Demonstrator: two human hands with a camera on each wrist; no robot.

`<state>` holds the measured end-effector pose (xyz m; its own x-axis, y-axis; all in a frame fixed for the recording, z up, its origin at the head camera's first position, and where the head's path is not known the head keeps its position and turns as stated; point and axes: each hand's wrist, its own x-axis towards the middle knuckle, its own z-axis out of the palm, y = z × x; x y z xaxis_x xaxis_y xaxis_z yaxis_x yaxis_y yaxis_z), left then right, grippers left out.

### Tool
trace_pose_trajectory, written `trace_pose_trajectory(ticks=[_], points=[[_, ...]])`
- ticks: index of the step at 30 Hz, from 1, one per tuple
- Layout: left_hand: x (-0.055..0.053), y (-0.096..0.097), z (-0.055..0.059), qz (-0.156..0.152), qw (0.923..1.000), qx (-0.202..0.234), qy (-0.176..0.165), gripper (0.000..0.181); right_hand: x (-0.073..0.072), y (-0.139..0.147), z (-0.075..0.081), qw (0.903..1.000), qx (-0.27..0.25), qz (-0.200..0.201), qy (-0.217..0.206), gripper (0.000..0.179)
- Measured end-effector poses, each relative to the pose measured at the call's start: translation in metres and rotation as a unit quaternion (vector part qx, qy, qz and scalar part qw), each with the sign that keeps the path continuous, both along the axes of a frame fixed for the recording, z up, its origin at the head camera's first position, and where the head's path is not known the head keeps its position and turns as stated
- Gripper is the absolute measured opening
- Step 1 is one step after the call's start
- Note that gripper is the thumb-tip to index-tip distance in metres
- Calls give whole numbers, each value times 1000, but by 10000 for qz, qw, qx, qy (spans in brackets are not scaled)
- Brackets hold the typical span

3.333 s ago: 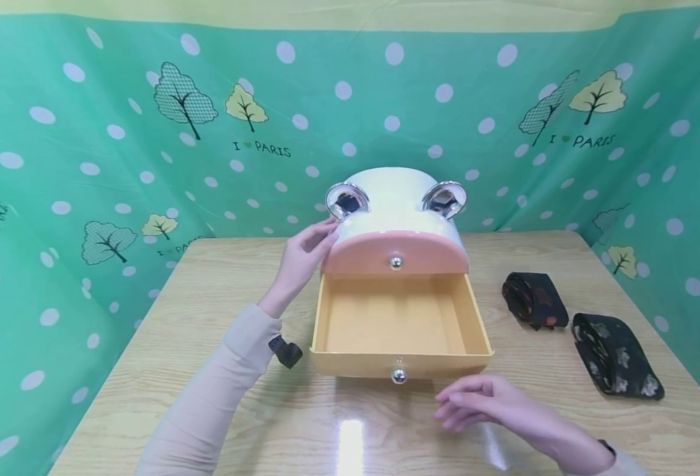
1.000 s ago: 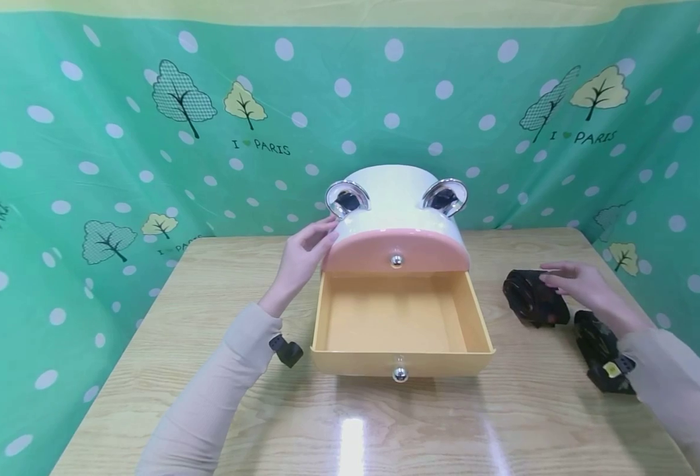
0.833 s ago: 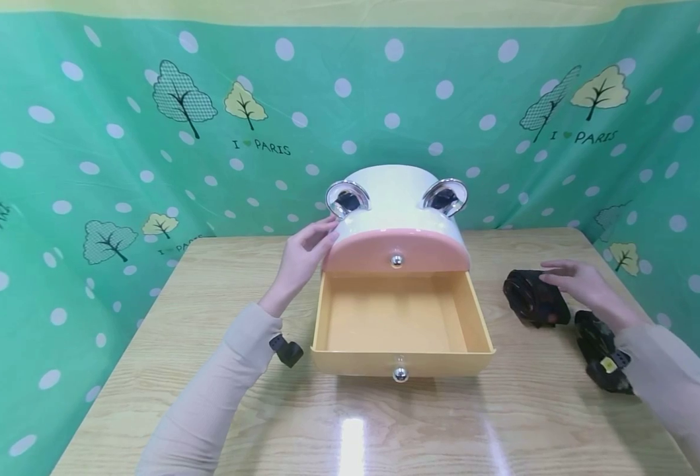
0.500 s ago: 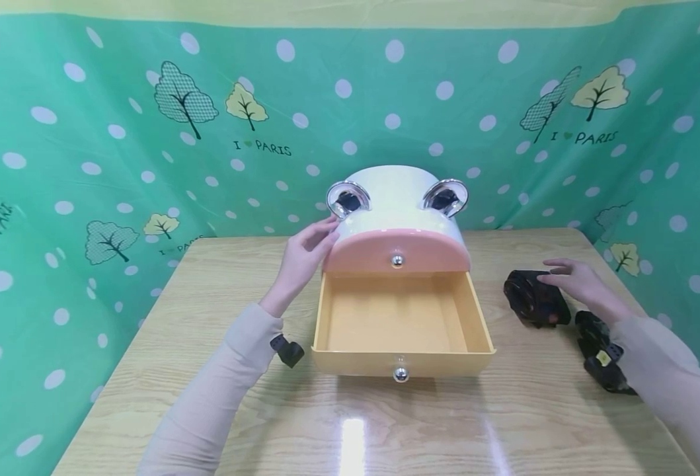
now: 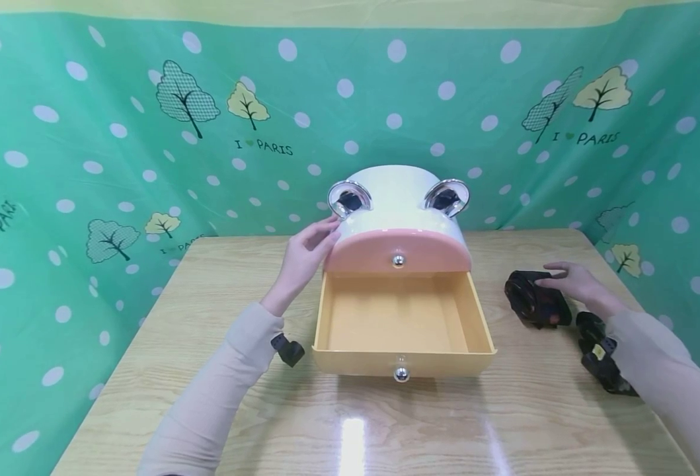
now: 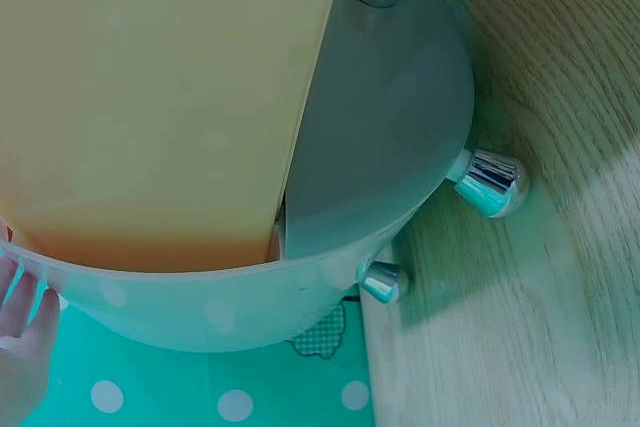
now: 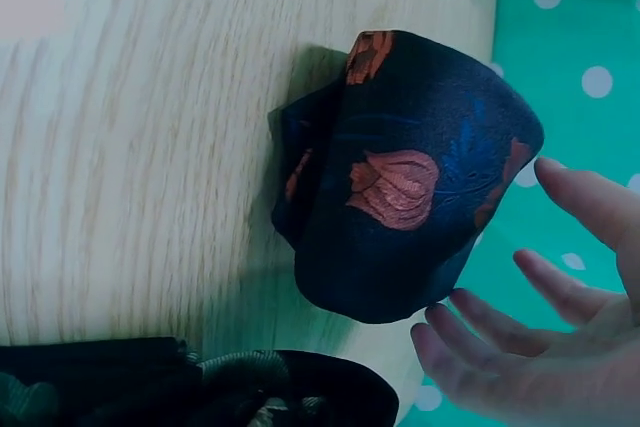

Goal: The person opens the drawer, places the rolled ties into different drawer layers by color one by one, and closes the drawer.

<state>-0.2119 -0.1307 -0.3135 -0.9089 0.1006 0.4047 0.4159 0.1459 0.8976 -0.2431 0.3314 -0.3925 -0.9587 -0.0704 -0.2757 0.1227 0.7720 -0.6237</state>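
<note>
Orange-flowered bundle [image 5: 534, 303] near the right edge of the desk [image 5: 558, 410] looks floppy, so with the right hand [image 5: 578, 283] relaxed, not gripping, I'd pinch all layers together.

Smooth, plastic-looking drawer [image 5: 358, 364]; at its twelve o'clock, glossy plastic-looking cabinet [image 5: 394, 185]; at six, shiny metallic knob [image 5: 401, 375]; at three, matt cloth bundle [image 5: 534, 305]; smooth wood-grained tabletop [image 5: 290, 423].
</note>
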Motion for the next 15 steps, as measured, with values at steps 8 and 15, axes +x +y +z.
trace_pose_trajectory(ticks=[8,15], points=[[-1,0,-1,2,10000,-22,-11,28,-3,4,-5,9997,-32,37,-258,80],[-9,-3,-10,5,10000,16,34,29,-6,4,-10,9969,-9,-62,-783,94]])
